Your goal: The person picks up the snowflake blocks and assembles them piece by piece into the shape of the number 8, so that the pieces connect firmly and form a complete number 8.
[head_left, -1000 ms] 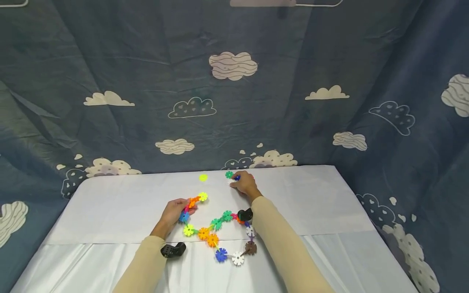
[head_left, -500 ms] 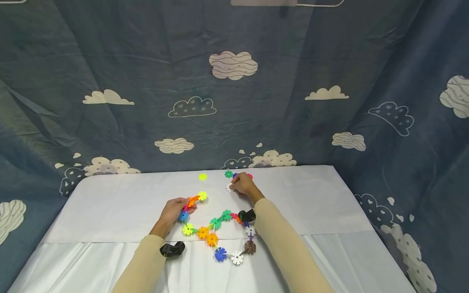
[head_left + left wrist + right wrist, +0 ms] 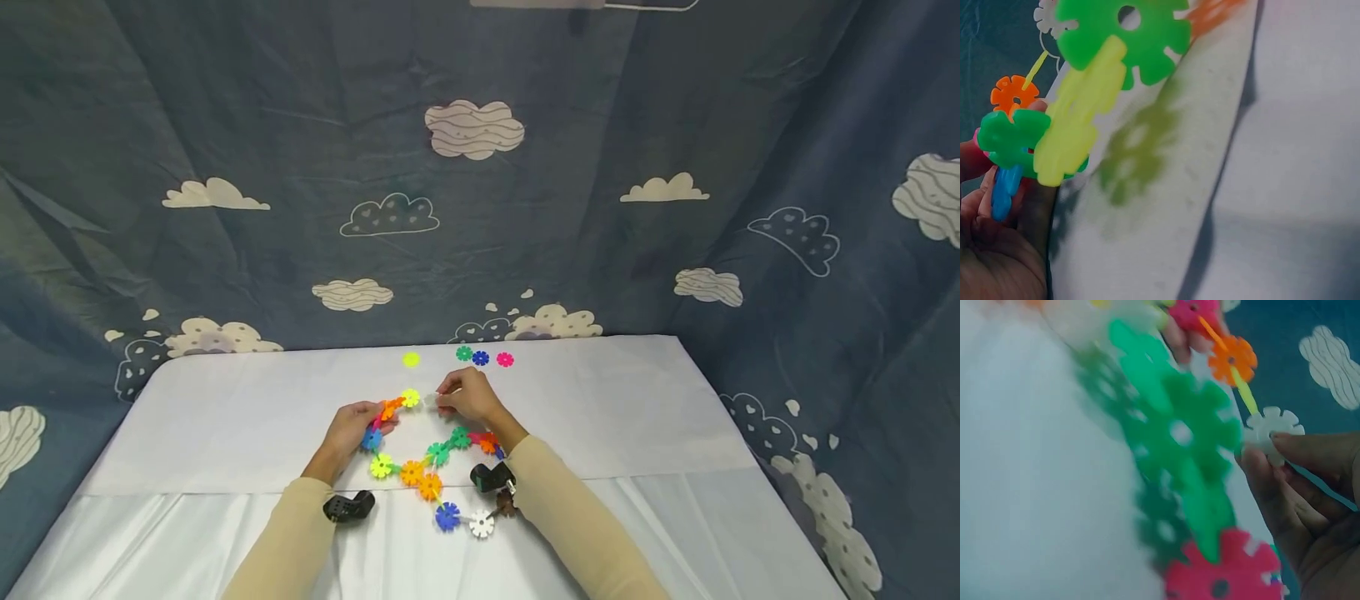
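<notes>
A chain of slotted plastic snowflake discs in many colours loops over the white table, held at its far left end by my left hand (image 3: 352, 429). The fingers grip it near an orange disc (image 3: 387, 410) and a pink one; in the left wrist view a blue disc (image 3: 1007, 190) stands edge-on at the palm. A yellow disc (image 3: 410, 397) forms the chain's free end. My right hand (image 3: 472, 396) pinches a white disc (image 3: 1274, 428) between thumb and fingers, right at the yellow disc's edge. The right forearm covers part of the chain, near a brown disc (image 3: 506, 503).
Loose discs lie along the table's back: yellow (image 3: 412, 359), green (image 3: 464, 353), blue (image 3: 481, 357) and pink (image 3: 505, 359). A dark curtain (image 3: 480, 225) with cloud prints hangs behind the table (image 3: 637, 400). Both wrists wear black camera mounts.
My right hand has picked the white disc off the back of the table and carried it left and nearer, up to the chain's yellow end. The left hand keeps its grip.
</notes>
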Motion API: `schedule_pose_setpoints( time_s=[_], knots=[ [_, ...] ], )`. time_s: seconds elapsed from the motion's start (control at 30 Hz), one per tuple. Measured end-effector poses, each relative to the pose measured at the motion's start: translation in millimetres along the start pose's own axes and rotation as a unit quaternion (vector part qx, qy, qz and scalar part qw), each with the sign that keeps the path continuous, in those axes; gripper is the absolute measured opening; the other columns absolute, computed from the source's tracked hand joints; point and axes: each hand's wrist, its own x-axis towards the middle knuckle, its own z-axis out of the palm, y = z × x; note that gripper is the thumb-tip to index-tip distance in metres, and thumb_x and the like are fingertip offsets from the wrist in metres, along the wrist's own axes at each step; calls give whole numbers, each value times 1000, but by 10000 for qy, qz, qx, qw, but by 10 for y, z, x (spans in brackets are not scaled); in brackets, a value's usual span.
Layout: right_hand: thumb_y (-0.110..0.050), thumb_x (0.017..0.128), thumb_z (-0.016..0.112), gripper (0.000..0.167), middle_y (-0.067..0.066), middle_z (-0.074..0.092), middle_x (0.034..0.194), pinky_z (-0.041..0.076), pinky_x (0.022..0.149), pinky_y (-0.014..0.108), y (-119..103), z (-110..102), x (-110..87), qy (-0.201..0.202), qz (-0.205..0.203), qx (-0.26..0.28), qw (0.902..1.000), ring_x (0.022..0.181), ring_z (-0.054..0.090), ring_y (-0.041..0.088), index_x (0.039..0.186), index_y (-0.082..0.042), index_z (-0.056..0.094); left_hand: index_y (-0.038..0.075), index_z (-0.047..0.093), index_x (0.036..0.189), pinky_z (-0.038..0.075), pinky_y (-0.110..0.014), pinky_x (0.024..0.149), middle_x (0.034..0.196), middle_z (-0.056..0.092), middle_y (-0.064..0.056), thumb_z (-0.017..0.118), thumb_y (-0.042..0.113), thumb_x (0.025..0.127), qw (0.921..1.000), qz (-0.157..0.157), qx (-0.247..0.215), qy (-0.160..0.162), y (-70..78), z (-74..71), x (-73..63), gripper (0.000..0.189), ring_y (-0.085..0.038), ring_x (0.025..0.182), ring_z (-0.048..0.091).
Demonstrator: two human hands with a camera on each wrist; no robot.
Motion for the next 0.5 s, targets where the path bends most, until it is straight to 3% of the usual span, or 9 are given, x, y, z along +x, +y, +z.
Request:
schedule_pose_setpoints(
  time_s=[0.07, 0.2, 0.5],
  knots=[
    [1, 84, 72, 4, 9, 67, 76, 57, 57, 27, 1, 79, -18, 184, -85, -38, 9998, 59, 65, 16, 82, 3, 68, -10, 55, 113, 56, -23, 71, 92, 72, -14, 51, 15, 101, 9999, -29, -120, -50, 5, -12, -5, 28, -12, 73, 70],
    [2, 84, 71, 5, 9, 66, 74, 56, 54, 26, 12, 174, -16, 445, -124, 3, 9989, 56, 64, 15, 81, 3, 67, -9, 56, 114, 54, -18, 69, 89, 72, -9, 51, 16, 101, 9999, -77, 108, 9, 7, -28, 6, 29, -10, 73, 67],
    [5, 83, 70, 4, 11, 66, 73, 56, 53, 28, 6, 257, -5, 534, -105, 348, 9979, 58, 66, 19, 81, 6, 66, -7, 54, 114, 54, -19, 71, 94, 71, -11, 50, 16, 101, 9998, -43, 176, -86, 27, -49, 36, 27, -10, 75, 66]
  ],
)
